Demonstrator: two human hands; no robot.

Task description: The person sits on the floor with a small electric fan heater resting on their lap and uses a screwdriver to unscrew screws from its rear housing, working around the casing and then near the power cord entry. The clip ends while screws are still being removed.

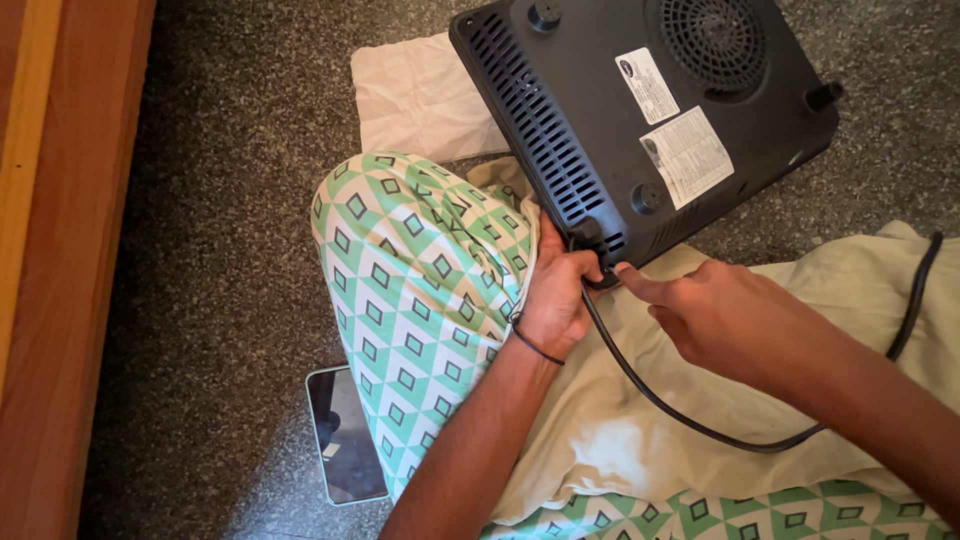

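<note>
Over the lap, on a cream cloth point(640, 440) spread across the speckled floor point(230, 200): upturned black cooktop point(640, 110), underside showing. Left hand point(555, 300) closed around its near corner and black cord point(680, 415); right hand point(715, 315) half open, forefinger pressing the cord's entry. Cord not detached.

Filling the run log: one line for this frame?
left hand: grips cord base | right hand: fingertip at cord base | appliance: upside down, tilted | cord: loops over cloth

My arms are bare; a thin dark band point(535, 345), perhaps a thread, circles my left wrist. My trousers point(420, 290) carry green-and-white diamonds.
</note>
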